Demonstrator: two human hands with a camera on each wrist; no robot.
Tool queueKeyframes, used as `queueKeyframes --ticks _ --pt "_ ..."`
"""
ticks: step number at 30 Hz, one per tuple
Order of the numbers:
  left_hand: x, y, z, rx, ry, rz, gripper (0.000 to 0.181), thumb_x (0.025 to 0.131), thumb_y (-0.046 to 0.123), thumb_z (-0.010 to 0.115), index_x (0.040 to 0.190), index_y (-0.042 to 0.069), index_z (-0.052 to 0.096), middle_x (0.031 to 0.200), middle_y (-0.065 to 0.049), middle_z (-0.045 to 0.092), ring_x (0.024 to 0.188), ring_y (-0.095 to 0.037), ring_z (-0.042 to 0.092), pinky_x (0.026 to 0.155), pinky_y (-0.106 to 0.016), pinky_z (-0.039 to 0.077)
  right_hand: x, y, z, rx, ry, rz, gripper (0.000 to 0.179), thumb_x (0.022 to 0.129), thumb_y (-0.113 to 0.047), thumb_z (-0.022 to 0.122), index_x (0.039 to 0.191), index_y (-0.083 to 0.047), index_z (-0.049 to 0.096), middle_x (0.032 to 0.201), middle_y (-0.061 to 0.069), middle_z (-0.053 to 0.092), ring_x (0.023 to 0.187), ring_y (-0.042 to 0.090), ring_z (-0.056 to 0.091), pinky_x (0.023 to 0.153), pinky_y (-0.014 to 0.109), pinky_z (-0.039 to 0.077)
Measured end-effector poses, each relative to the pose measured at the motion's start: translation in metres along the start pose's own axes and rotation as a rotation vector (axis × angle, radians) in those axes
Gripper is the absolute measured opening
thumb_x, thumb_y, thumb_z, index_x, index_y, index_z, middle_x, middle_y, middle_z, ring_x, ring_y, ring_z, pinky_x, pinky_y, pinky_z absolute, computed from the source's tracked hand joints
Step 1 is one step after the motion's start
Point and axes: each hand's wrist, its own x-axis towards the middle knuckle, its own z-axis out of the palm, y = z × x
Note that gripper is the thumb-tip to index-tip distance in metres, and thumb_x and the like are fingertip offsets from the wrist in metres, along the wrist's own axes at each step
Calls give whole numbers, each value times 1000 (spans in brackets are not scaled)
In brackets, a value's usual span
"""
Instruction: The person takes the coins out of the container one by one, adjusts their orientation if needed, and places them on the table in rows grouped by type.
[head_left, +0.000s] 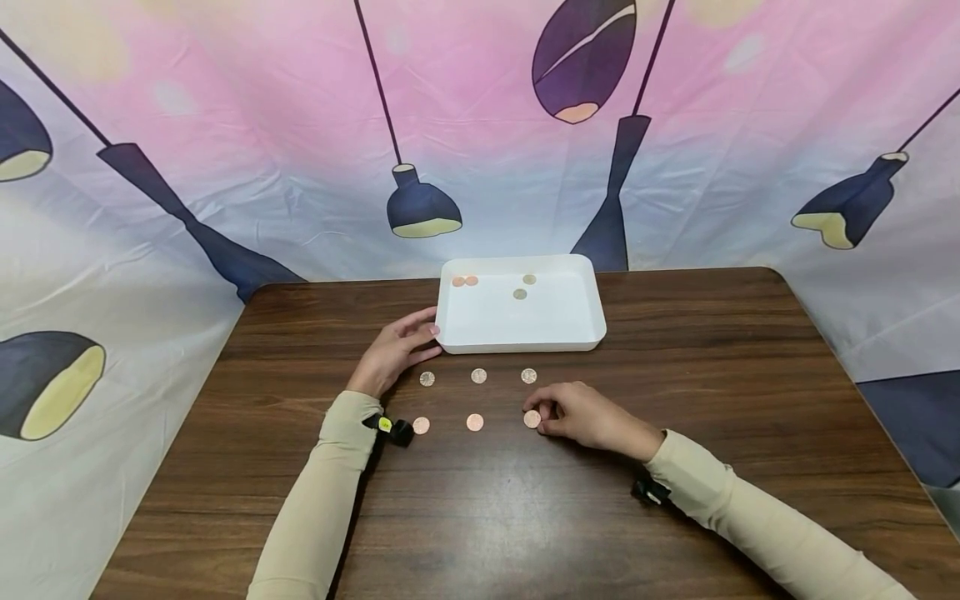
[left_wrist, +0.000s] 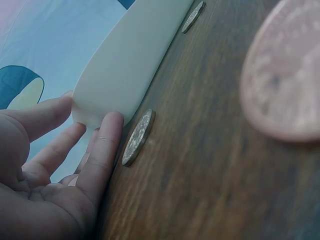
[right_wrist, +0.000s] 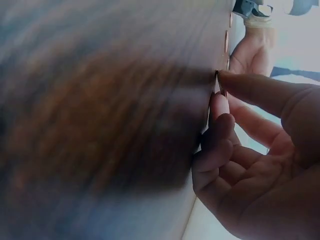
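R grip (head_left: 588, 417) pinching copper coin (head_left: 532, 419) by rim, on tabletop (head_left: 517, 517), R of other coppers (head_left: 475, 422). L grip (head_left: 393, 352) spread vs tray (head_left: 521, 347) corner. Prob. best: light, even squeeze, lift w/o nudging those coppers, L steadying tray.

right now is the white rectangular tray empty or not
Not empty: two round coppery coins and two round grey coins lie inside the white tray.
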Motion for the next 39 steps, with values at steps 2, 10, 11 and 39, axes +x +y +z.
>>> queueKeyframes --ticks 2,10,11,39 --pt "0 0 0 0 -1 0 56 108 13 62 162 12 45 133 -12 56 122 -22 61 102 -33 60 0 -1 1 -38 9 -2 20 89 0 80 106 -10 77 77 -13 59 71 -1 51 67 20 47" --pt "1 -1 0 5 1 -2 56 108 13 62 162 12 45 126 -9 57 118 -20 63 102 -32 60 -1 -2 4 -183 33 -26 16 91 -7 82 104 -15 77 80 -11 55 73 2 50 64 21 45" --pt "1 -1 0 6 3 -2 56 108 13 62 162 12 45 125 -8 57 118 -19 63 102 -32 60 -2 -2 4 -193 36 -29 16 91 -8 82 104 -15 77 82 -10 55 73 3 51 64 21 45" --pt "1 -1 -1 -3 -3 12 55 109 9 59 162 10 44 124 -8 58 116 -18 63 100 -31 61 3 2 -13 11 69 -47 13 94 -4 78 107 -7 76 81 -8 64 71 2 55 63 21 51"
